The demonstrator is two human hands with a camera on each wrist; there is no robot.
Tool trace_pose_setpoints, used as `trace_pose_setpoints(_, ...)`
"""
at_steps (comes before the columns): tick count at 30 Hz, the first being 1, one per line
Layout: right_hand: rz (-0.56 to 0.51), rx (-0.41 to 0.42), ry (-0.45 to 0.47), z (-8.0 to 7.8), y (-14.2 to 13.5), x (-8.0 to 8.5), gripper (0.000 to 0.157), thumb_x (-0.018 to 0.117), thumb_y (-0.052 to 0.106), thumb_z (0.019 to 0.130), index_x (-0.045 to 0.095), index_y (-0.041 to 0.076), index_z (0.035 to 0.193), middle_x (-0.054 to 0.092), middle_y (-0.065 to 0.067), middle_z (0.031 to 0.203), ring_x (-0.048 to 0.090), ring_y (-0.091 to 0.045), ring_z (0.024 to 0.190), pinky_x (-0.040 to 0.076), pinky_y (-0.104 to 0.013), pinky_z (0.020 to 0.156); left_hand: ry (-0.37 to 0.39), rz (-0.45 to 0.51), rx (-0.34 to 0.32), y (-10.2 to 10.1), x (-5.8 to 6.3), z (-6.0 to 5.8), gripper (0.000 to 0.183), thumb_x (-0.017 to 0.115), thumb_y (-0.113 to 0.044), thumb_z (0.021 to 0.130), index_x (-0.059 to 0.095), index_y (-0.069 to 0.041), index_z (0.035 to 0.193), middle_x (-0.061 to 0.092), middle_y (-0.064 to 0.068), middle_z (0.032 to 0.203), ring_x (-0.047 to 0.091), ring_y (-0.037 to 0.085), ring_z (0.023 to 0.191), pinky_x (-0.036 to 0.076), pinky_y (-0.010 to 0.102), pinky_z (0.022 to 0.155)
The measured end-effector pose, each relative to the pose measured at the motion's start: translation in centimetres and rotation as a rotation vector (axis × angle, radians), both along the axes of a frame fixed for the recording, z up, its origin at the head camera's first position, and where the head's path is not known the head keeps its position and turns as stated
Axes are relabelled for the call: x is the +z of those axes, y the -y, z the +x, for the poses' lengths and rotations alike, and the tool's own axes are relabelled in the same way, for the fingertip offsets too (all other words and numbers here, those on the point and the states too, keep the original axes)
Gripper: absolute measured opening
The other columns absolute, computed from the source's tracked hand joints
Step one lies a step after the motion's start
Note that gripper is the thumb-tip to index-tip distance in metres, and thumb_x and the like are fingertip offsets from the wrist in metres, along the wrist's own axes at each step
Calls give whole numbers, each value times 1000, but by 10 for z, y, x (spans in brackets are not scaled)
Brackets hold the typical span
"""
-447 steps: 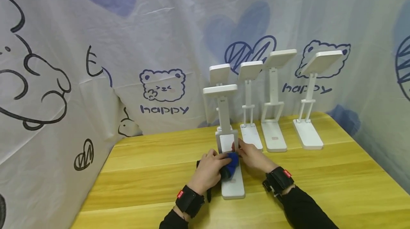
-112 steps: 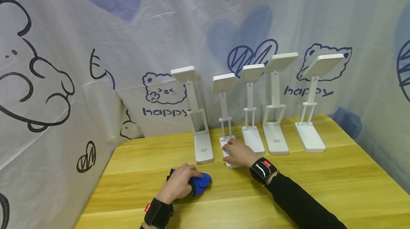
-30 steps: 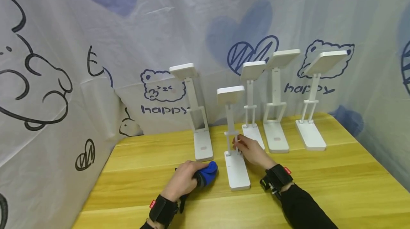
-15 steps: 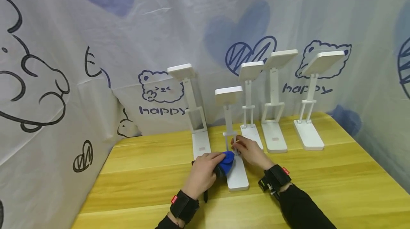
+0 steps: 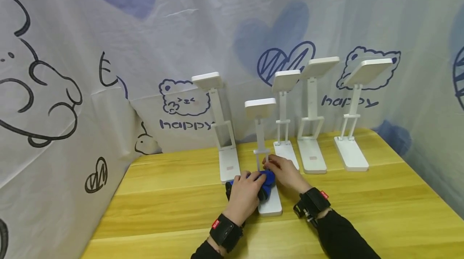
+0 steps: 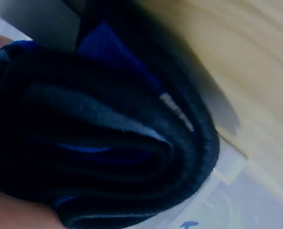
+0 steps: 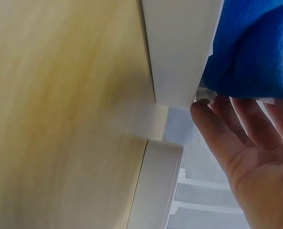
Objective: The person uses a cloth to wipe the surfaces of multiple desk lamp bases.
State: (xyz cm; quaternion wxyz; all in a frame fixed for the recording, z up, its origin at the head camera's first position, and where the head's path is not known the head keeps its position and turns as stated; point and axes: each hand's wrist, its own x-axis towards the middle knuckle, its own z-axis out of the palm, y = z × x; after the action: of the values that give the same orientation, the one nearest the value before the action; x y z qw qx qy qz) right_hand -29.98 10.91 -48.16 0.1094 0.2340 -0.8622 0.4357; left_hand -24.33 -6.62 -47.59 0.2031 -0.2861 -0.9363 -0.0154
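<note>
A: Where was the lamp [image 5: 260, 138] that both hands were touching?

B: A little right of centre, mostly in the lower half of the frame. It stood on the table [image 5: 163, 194], nearer the bottom edge than the other lamps [image 5: 312, 98].

A: How did it lie to the hands?

B: Between them. Its long base [image 5: 271, 206] pointed toward the bottom edge, and the upright part rose from the far end to a flat head [image 5: 259, 109].

A: Which hand was nearer?

B: Neither, I'd say. The left hand [image 5: 244, 194], from the lower left, grasped a folded blue and black cloth [image 5: 268, 177] that covered the far part of the base. The right hand [image 5: 286, 174], from the lower right, held the right-hand leg [image 5: 267, 158] just above the cloth.

A: Firmly?

B: I couldn't tell. The right wrist view showed the fingers reaching past the base's far end, some tips hidden behind the cloth.
</note>
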Motion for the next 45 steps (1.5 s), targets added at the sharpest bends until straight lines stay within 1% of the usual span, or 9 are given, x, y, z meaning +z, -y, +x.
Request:
trace_pose_setpoints(5,-3,-8,-28,-1,0,0,15,51,19,98,65,13,96,71,-7,96,65,-20,86,54,-44,71,47,-15,-15,-5,0,0,53,69,-11,77,60,-21,129,59,6,127,50,27,109,48,44,78)
trace_pose_setpoints(12,20,2,-16,1,-1,3,16,50,20,98,65,14,96,69,-6,87,59,-14,72,46,-37,64,78,-38,-65,-6,1,2,55,68,-7,74,62,-26,126,59,4,127,48,26,106,47,45,80)
trace_pose_setpoints(24,22,34,-8,3,-2,1,17,47,18,100,62,11,98,71,-9,92,63,-19,76,48,-37,63,164,-26,-243,6,7,7,57,65,0,74,66,-32,120,59,-1,127,48,20,101,46,42,85)
trace_pose_setpoints(27,12,46,-23,2,-2,1,16,47,15,99,62,11,98,71,-11,93,64,-20,79,49,-38,64,216,-9,-314,9,11,9,62,62,6,71,67,-34,118,60,-4,127,47,17,98,46,35,79)
trace_pose_setpoints(31,28,62,-48,1,-2,-1,16,45,15,100,61,12,98,67,-10,86,60,-18,72,47,-37,62,324,41,-408,16,18,11,65,56,13,66,72,-34,110,62,-6,124,49,14,93,44,28,76)
trace_pose_setpoints(34,46,75,-48,1,-1,0,17,43,14,101,59,11,98,62,-11,80,52,-14,63,43,-33,58,405,82,-443,24,23,11,63,54,14,65,74,-32,103,65,-7,120,49,12,90,41,24,75)
trace_pose_setpoints(37,61,72,-46,3,0,0,17,42,14,101,59,10,98,61,-10,77,48,-11,58,39,-30,55,447,104,-432,31,27,10,62,53,14,65,76,-31,100,66,-8,118,48,11,88,40,23,75)
trace_pose_setpoints(39,64,67,-52,3,0,0,17,43,13,101,59,9,98,61,-10,77,47,-10,56,38,-29,54,443,104,-406,34,29,9,61,53,14,64,76,-30,100,67,-8,117,49,11,89,41,26,77)
trace_pose_setpoints(45,51,60,-71,3,-1,1,16,44,13,100,59,9,96,63,-9,78,49,-9,59,40,-29,54,325,60,-273,31,26,5,58,56,12,70,74,-31,105,65,-5,120,49,17,95,44,37,78)
